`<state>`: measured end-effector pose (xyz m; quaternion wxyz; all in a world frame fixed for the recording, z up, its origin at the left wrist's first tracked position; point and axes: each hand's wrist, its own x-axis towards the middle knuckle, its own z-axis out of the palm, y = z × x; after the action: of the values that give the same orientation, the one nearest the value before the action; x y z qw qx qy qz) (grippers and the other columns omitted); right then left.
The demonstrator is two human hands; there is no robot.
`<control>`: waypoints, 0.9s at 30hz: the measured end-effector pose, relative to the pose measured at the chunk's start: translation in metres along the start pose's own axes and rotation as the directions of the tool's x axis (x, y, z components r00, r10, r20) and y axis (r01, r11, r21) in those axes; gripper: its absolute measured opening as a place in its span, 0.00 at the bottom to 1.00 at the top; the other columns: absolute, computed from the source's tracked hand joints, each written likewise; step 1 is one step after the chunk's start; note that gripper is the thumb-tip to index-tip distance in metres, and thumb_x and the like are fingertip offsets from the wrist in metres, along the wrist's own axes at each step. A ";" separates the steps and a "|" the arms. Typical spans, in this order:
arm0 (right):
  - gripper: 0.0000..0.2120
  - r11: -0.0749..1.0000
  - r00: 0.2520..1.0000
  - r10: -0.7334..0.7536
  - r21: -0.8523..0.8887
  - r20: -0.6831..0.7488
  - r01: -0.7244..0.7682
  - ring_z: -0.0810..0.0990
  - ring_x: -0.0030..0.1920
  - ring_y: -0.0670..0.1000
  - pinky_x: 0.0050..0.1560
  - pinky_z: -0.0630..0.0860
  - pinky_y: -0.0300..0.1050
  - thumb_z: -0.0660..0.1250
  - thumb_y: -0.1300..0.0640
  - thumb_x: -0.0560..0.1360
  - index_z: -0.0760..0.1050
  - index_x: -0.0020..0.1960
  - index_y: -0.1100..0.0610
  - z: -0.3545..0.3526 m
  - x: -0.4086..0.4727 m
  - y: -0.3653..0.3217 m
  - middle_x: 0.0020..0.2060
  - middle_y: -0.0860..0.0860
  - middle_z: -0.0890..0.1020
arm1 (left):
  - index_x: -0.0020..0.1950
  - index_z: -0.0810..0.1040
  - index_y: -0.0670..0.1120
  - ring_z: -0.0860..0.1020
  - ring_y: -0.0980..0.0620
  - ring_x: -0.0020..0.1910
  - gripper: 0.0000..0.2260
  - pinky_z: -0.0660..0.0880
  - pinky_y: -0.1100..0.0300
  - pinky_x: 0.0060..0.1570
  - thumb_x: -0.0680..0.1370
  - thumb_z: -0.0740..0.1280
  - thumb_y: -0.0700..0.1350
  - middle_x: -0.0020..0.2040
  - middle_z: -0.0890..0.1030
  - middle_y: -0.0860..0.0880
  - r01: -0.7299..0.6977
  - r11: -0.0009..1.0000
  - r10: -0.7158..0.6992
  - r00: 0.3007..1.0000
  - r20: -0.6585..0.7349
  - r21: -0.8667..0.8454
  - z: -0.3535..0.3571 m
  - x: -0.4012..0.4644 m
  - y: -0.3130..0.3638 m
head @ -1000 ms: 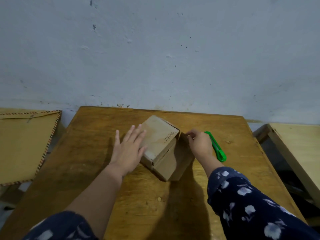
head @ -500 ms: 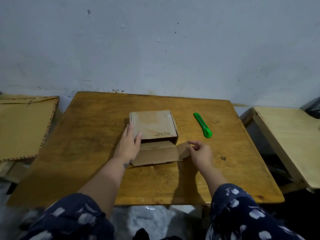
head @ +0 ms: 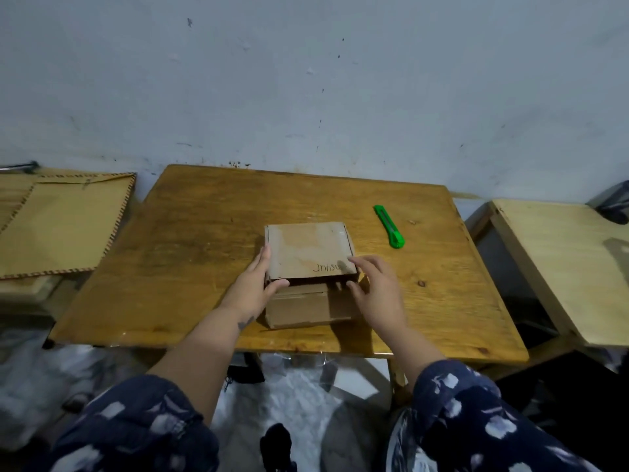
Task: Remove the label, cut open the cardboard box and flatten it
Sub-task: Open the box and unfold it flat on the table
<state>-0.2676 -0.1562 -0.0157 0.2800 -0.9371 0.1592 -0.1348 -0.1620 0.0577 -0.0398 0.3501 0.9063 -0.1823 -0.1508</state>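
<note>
A small brown cardboard box (head: pixel 306 250) with handwriting on its top lies in the middle of the wooden table (head: pixel 190 240). Its front flap (head: pixel 299 310) is folded out flat toward me. My left hand (head: pixel 253 287) grips the box's near left corner, thumb at the front edge. My right hand (head: pixel 376 289) rests at the near right corner, fingers spread over the edge and partly hiding the flap. A green utility knife (head: pixel 389 226) lies on the table to the right of the box, apart from both hands. No label is visible.
A flat cardboard sheet (head: pixel 58 226) with a notched edge lies on a surface to the left. A pale wooden table (head: pixel 565 267) stands to the right, with a dark object (head: pixel 612 202) at its far end. Clutter and white plastic lie on the floor below.
The box went from tilted on edge to lying flat with its front flap out. My right hand moved from the flap's right end up to the box's right corner. The camera pulled back.
</note>
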 end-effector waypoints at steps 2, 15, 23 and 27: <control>0.20 0.967 0.985 -0.150 -0.193 0.083 0.164 0.69 0.65 0.53 0.63 0.70 0.48 0.67 0.59 0.75 0.73 0.66 0.48 -0.004 0.010 -0.007 0.66 0.49 0.73 | 0.78 0.44 0.52 0.55 0.51 0.76 0.36 0.56 0.56 0.73 0.78 0.65 0.50 0.78 0.50 0.53 -0.005 0.999 0.004 1.000 0.023 0.033 -0.003 -0.001 -0.001; 0.12 0.989 0.985 0.006 0.145 -0.174 0.020 0.81 0.51 0.55 0.50 0.76 0.47 0.64 0.58 0.78 0.77 0.60 0.56 -0.029 0.079 -0.040 0.53 0.53 0.83 | 0.78 0.48 0.51 0.61 0.51 0.74 0.30 0.64 0.58 0.67 0.81 0.60 0.48 0.78 0.53 0.56 -0.010 0.992 0.006 1.000 0.029 0.129 -0.006 0.000 -0.001; 0.23 0.925 0.973 0.194 0.354 -0.124 -0.140 0.77 0.60 0.57 0.57 0.73 0.49 0.65 0.61 0.77 0.64 0.69 0.52 0.001 0.131 -0.051 0.60 0.57 0.78 | 0.77 0.40 0.59 0.72 0.52 0.67 0.32 0.75 0.57 0.58 0.81 0.59 0.52 0.77 0.56 0.57 -0.053 0.996 0.058 0.996 -0.069 0.077 -0.008 0.001 -0.015; 0.29 0.960 0.984 0.175 0.226 -0.033 -0.163 0.77 0.59 0.61 0.52 0.73 0.48 0.57 0.70 0.75 0.59 0.72 0.51 0.035 0.147 -0.038 0.61 0.59 0.77 | 0.77 0.40 0.57 0.69 0.52 0.69 0.32 0.68 0.58 0.63 0.81 0.58 0.53 0.76 0.60 0.55 -0.009 0.998 0.015 0.996 -0.087 0.062 -0.011 0.002 -0.031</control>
<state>-0.1128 -0.1639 0.0014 0.3891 -0.8791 0.2297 -0.1519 -0.1489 0.0842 -0.0536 0.3306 0.9213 -0.1769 -0.1034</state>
